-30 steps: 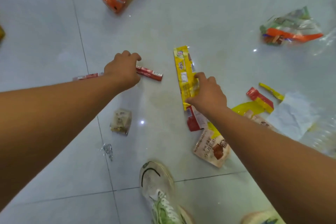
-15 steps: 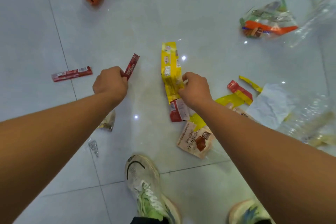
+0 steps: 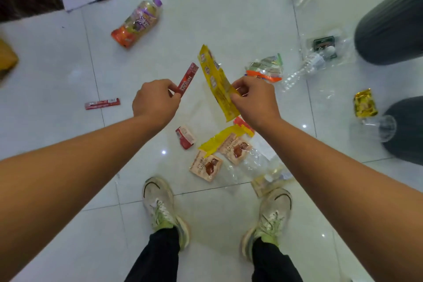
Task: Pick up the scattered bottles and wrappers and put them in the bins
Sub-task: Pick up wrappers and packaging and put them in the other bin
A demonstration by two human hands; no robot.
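Head view, looking down at a white tiled floor (image 3: 229, 18). The left grip (image 3: 155, 102) pinches the lower end of a red coffee sachet (image 3: 188, 78) between thumb and fingers. The sachet is lifted off the floor and slants up and to the right. The right grip (image 3: 254, 101) pinches a long yellow wrapper (image 3: 214, 78) near its middle. This wrapper is also raised, just beside the sachet and apart from it. Litter on the floor: a second red sachet (image 3: 102, 103) left of the left grip; a juice bottle (image 3: 137, 23) with a purple cap, lying on its side farther off; a green-and-orange wrapper (image 3: 265, 68) and a crushed clear bottle (image 3: 306, 66) beyond the right grip; a small red packet (image 3: 185, 137), a torn yellow wrapper (image 3: 218, 142) and two beige snack packets (image 3: 206, 167) below the grips, near the person's shoes (image 3: 158, 204). Two dark ribbed bins (image 3: 389, 25) stand at the right edge, with a gold packet (image 3: 365, 103) and a clear cup (image 3: 377, 129) near the lower one.
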